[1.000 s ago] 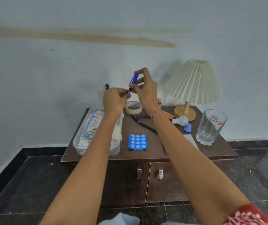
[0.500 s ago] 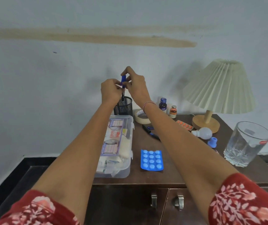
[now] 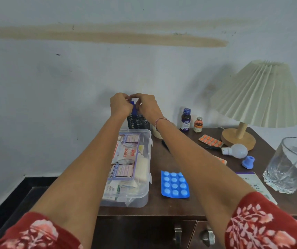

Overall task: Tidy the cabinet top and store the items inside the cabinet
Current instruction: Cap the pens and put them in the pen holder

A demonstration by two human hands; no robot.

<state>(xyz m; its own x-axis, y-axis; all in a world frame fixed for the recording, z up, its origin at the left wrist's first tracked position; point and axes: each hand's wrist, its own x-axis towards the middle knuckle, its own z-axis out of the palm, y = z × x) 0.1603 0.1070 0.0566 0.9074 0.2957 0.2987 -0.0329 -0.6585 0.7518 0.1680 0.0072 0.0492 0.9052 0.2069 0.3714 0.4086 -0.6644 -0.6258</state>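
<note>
Red floral sleeves (image 3: pixel 255 225) — blue blister pack (image 3: pixel 175 184), cream pleated lampshade (image 3: pixel 259 94), dark-brown cabinet (image 3: pixel 207 203).

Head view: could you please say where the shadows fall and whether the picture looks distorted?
In the head view, the lamp throws a soft shadow leftward onto the wall; wide-angle distortion stretches and tilts the glass at the right edge.

A blue pen (image 3: pixel 134 107) stands upright, lower end in the black mesh holder (image 3: pixel 138 123).
</note>
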